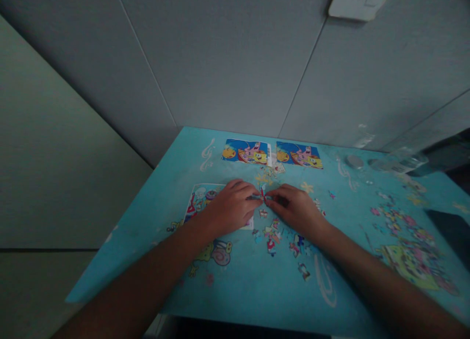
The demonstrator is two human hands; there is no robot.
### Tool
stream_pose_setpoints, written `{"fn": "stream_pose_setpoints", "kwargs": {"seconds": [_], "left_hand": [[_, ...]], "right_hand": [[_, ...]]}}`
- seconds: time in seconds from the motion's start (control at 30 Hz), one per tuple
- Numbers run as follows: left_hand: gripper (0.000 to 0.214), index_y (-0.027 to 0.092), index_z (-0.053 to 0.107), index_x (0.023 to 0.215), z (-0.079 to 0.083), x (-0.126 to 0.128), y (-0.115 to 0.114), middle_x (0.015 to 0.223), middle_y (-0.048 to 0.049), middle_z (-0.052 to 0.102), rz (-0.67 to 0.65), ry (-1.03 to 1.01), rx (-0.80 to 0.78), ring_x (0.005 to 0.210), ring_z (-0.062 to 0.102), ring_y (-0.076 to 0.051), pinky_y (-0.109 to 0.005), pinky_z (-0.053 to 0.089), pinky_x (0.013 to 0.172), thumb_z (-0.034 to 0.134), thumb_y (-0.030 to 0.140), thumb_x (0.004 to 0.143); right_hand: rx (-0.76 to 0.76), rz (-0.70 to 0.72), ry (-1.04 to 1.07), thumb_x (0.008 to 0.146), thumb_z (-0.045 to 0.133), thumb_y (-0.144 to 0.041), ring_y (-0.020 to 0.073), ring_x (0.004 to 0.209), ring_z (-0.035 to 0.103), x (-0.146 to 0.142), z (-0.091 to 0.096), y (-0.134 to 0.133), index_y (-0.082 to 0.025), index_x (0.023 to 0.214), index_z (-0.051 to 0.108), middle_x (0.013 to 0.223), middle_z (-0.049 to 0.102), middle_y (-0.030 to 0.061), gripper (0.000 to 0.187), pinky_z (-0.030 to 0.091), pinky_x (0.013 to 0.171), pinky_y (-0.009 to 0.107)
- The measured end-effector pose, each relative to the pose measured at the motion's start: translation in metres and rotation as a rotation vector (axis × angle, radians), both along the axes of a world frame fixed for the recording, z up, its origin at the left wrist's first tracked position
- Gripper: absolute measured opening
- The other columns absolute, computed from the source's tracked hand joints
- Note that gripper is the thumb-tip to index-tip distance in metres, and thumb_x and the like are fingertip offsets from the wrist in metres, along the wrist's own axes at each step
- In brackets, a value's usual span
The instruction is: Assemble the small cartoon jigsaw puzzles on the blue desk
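Observation:
My left hand [230, 205] and my right hand [295, 206] rest on a turquoise cartoon-printed table [253, 285], fingertips meeting in the middle. Both pinch small puzzle pieces [262, 194] held together between them. Under my left hand lies a partly built puzzle board [200, 199]. Several loose puzzle pieces [273, 233] are scattered just below my hands and under my right wrist. Two cartoon reference pictures [271, 154] lie side by side at the table's far edge.
A grey panelled wall rises behind the table, with a white socket [358, 1] high at the right. A clear plastic bottle [406, 160] and a round cap [354, 161] lie at the far right. A dark flat object [450, 229] sits at the right edge.

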State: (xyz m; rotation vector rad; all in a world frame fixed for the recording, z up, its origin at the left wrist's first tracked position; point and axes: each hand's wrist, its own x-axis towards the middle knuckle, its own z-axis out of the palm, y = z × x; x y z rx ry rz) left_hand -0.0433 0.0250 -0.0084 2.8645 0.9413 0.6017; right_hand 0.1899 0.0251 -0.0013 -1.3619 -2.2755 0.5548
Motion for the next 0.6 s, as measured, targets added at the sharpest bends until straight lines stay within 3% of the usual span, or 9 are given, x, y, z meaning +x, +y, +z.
{"fn": "stream_pose_setpoints", "kwargs": {"seconds": [0.23, 0.37, 0.6], "left_hand": [[0.034, 0.018, 0.062, 0.129, -0.002, 0.003, 0.001, 0.13, -0.0101, 0.063, 0.018, -0.043, -0.02, 0.124, 0.056, -0.024, -0.046, 0.042, 0.111, 0.054, 0.015, 0.096], [0.042, 0.014, 0.054, 0.137, -0.009, 0.004, 0.002, 0.141, -0.0131, 0.058, 0.058, -0.039, -0.033, 0.135, 0.05, -0.025, -0.049, 0.035, 0.117, 0.051, 0.013, 0.095], [0.042, 0.015, 0.054, 0.137, -0.015, 0.003, 0.005, 0.145, -0.0128, 0.056, 0.072, -0.006, -0.061, 0.139, 0.048, -0.024, -0.051, 0.034, 0.118, 0.049, 0.014, 0.096]], "right_hand": [[-0.004, -0.022, -0.009, 0.092, 0.065, -0.029, 0.0173, 0.075, 0.061, -0.003, 0.0, 0.0, -0.022, 0.099, 0.075, 0.085, 0.068, 0.0037, 0.014, 0.045, 0.068, 0.029], [0.0, -0.009, -0.001, 0.093, 0.065, -0.028, 0.0172, 0.076, 0.062, -0.004, 0.0, 0.0, -0.023, 0.11, 0.075, 0.087, 0.068, 0.004, 0.02, 0.046, 0.069, 0.029], [0.014, 0.036, -0.018, 0.095, 0.062, -0.028, 0.0173, 0.078, 0.064, -0.002, -0.002, 0.003, -0.023, 0.108, 0.075, 0.095, 0.071, 0.0051, 0.018, 0.047, 0.074, 0.03]]}}
